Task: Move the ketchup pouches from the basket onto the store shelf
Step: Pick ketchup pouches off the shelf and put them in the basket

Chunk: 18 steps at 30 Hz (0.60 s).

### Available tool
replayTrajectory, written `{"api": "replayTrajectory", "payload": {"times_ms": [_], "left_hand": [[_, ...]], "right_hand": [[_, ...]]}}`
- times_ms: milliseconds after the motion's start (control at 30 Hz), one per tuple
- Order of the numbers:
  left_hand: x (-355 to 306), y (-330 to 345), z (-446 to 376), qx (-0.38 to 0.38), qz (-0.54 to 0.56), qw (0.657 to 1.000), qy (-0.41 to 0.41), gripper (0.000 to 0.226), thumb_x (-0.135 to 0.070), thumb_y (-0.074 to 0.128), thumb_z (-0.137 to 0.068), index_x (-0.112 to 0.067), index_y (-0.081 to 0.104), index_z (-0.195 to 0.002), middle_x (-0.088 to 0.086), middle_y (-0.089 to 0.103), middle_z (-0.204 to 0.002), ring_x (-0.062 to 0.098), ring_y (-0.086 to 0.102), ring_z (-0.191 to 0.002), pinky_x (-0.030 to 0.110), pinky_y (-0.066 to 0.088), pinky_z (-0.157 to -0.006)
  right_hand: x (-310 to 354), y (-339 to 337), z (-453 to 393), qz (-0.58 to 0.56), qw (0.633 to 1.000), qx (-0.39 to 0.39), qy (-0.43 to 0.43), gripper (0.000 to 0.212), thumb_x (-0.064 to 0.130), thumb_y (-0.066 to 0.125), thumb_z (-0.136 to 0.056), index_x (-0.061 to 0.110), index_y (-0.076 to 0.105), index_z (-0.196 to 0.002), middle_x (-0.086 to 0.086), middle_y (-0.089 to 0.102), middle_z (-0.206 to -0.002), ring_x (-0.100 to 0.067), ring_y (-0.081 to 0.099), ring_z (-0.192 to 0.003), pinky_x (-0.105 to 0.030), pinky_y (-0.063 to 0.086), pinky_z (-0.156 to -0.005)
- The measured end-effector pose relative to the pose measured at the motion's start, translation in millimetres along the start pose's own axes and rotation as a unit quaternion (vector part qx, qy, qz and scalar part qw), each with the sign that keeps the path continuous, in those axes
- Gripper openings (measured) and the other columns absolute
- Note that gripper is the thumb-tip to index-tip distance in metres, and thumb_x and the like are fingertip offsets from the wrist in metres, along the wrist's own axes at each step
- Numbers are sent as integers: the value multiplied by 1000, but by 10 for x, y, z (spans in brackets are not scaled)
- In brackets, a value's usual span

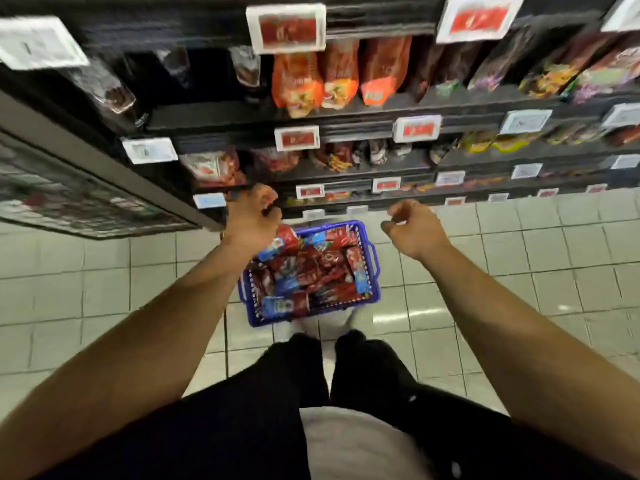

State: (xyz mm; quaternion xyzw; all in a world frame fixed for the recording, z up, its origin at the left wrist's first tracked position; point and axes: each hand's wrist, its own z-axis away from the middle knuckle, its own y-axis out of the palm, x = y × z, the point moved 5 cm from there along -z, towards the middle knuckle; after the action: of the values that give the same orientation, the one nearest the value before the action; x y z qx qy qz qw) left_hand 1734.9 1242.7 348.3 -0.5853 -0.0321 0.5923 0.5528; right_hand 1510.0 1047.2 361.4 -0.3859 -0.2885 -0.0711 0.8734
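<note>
A pale tiled floor (519, 254) meets dark shelves (346, 114) of pouches and price tags. Left of the blue basket (372, 258), the left hand (251, 220) is curled, its contents unclear. One basket on the floor holds many red-and-blue ketchup pouches (308, 271), too jumbled to count. Right of it, the right hand (414, 226) hangs loosely curled, grasping nothing.

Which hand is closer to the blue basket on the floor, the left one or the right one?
Left. The left hand hangs over the blue basket's far left corner; the right hand is off to its right, above the floor tiles.
</note>
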Motion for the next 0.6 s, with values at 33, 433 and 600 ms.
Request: {"api": "replayTrajectory", "payload": {"times_ms": [33,433,600], "left_hand": [[278,199,52,38,-22,998,-34,26,-16,61,-92,-5,65,-115,15,67,-115,33,63,-107,37,49,-89],[3170,2526,360,219,-128,917,-308,41,-32,67,-88,-15,57,-125,13,64,-111,33,61,-96,33,44,-73],[3392,3015,12,56,-57,922,-378,62,-67,53,-86,-15,62,-118,7,67,-101,28,64,-86,32,42,-65]], "right_hand": [[-215,239,-64,11,999,35,31,12,20,72,-86,16,64,-94,-5,70,-96,-24,65,-93,-27,48,-89],[-2346,2571,-1285,134,976,128,116,49,44,60,-87,18,53,-128,-14,67,-118,-36,63,-108,-37,50,-87],[-2708,2819,-1943,96,989,54,96,46,50,64,-77,23,48,-112,-4,70,-102,-29,65,-94,-25,41,-63]]}}
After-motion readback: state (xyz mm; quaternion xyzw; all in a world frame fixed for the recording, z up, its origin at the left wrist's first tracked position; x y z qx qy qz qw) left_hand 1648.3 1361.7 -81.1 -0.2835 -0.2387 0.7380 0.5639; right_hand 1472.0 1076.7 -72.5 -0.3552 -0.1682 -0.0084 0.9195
